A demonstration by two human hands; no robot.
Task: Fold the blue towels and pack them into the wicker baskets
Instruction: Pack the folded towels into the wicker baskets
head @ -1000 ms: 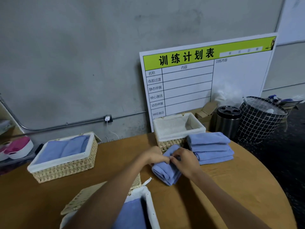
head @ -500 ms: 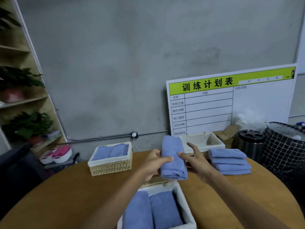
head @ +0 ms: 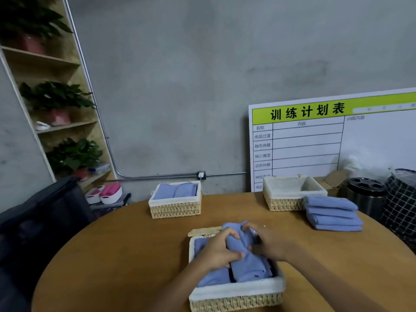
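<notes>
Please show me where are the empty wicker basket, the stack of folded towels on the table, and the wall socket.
empty wicker basket [head: 284, 203], head view, front woven wall.
stack of folded towels [head: 331, 212], head view, middle of the pile.
wall socket [head: 201, 175], head view, its white face.

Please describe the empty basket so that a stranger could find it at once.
Look at the round wooden table, at its far right edge below the white board. The basket stands there, touching a stack of towels. Unlike the other two baskets, it holds no towels.

Dim, flat indoor light, no glare. Soft shadows. Hands motion-blurred; wide-angle bends shelf [head: 56, 122] at left edge. Dark near-left corner.
</notes>
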